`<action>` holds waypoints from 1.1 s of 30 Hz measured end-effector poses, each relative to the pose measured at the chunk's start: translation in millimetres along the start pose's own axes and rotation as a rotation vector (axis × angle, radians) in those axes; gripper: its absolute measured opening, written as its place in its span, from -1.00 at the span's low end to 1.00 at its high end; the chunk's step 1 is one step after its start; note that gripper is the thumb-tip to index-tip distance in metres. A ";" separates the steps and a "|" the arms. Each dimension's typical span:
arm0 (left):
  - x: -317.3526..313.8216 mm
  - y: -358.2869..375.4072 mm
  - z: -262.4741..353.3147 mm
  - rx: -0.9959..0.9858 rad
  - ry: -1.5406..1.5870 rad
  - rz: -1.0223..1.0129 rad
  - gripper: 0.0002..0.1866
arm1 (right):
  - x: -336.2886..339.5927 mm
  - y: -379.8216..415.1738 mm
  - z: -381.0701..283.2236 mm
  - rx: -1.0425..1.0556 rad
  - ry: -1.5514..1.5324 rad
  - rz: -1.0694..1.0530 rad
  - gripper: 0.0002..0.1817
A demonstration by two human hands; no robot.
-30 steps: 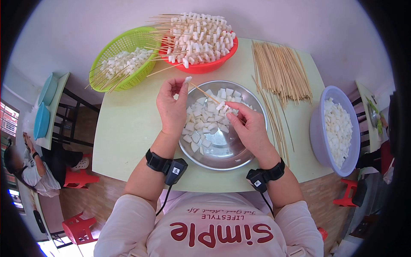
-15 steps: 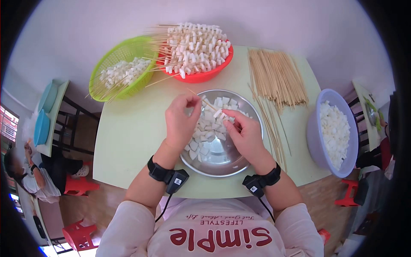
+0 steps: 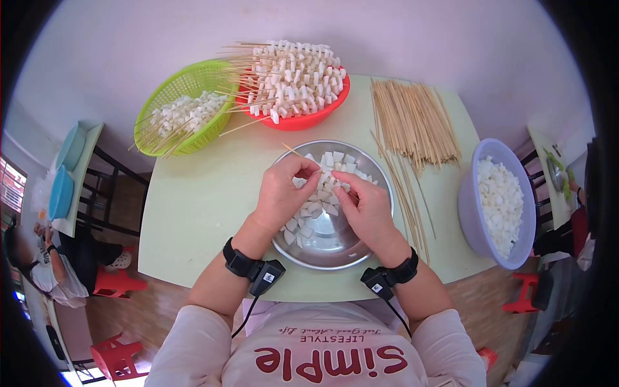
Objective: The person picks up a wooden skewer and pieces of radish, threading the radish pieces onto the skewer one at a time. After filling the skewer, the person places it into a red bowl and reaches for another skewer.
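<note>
Over a round steel bowl (image 3: 329, 251) holding white chunks (image 3: 325, 205), my two hands work close together. My left hand (image 3: 289, 188) is closed in a pinch on a bamboo skewer (image 3: 292, 150), whose bare end sticks out beyond the knuckles at upper left. My right hand (image 3: 366, 205) is also closed, thumb and fingertips gripping at the skewer's other end, where white chunks seem to sit on it. The fingers partly hide that end, so I cannot make out how many chunks are threaded.
A red basket (image 3: 309, 122) heaped with loaded skewers and a green basket (image 3: 206, 135) with more stand at the back left. Bare skewers (image 3: 416, 122) lie at the back right, some loose beside the bowl. A purple tub (image 3: 474, 222) of white chunks stands right. Other people sit at both sides.
My left hand has slid right and down along the skewer, closer to my right hand. The camera view has shifted slightly.
</note>
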State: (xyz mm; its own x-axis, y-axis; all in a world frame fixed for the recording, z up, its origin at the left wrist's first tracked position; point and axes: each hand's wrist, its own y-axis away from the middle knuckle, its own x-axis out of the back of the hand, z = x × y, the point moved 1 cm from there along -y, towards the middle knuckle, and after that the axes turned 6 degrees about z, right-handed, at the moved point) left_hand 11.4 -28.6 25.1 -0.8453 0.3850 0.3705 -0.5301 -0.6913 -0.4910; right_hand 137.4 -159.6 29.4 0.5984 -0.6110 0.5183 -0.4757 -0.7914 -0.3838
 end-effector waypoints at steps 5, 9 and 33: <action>-0.1 -1.5 1.1 -0.026 -0.017 0.009 -0.85 | -1.5 0.0 3.6 0.012 -0.006 0.028 -0.69; 0.3 -4.3 -8.6 0.049 0.074 0.196 -0.87 | -0.6 -0.7 4.7 -0.071 -0.115 0.055 -0.70; 13.8 -7.5 -22.9 0.330 0.060 0.128 -0.85 | 1.4 -1.5 10.6 -0.132 -0.151 0.006 -0.69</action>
State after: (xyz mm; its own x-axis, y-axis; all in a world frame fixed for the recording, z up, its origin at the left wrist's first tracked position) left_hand 2.1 -4.1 15.9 -0.9109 0.3113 0.2708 -0.3780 -0.8927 -0.2455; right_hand 145.7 -159.4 22.6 0.6803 -0.6194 0.3918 -0.5543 -0.7846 -0.2779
